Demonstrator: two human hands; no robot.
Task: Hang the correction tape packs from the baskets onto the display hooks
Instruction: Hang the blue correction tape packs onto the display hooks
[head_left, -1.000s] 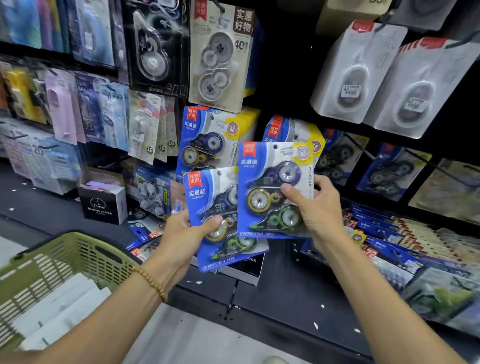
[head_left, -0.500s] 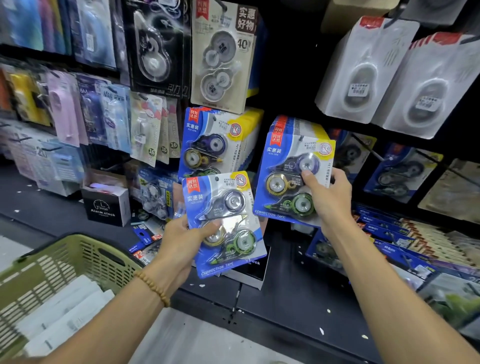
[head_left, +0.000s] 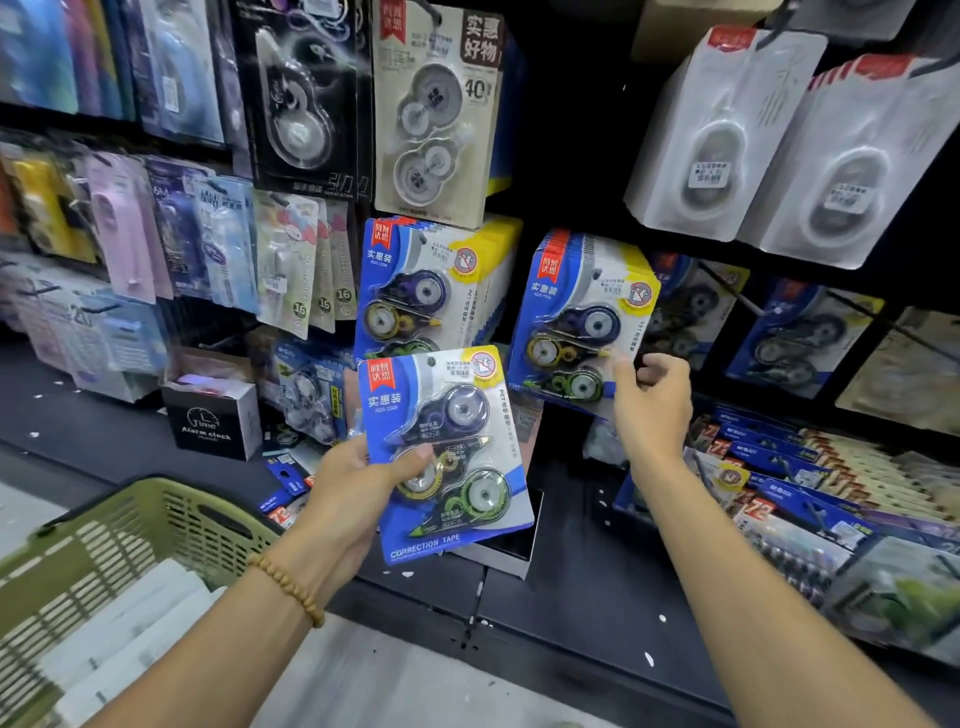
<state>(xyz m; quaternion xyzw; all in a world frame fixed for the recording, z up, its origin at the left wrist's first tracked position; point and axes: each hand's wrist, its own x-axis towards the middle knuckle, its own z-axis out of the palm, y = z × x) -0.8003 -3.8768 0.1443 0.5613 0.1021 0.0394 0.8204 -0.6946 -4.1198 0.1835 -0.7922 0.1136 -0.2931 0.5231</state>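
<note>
My left hand grips a blue three-piece correction tape pack by its lower left, thumb across the front, held just in front of the shelf edge. A second identical pack hangs at the front of a stack on a display hook, right of centre. Beside its lower right corner my right hand has its fingers loosely curled, and only the thumb tip touches the pack. Another hooked stack of the same packs hangs left of it. The green basket sits at the lower left with white packs inside.
White blister packs hang at the upper right, other tape packs above centre. A black alarm clock box stands on the dark shelf. Flat stationery packs lie along the shelf's right side.
My right hand carried its pack up and right onto the hook's stack and loosened its grip. The left hand kept hold of its pack and lifted it slightly.
</note>
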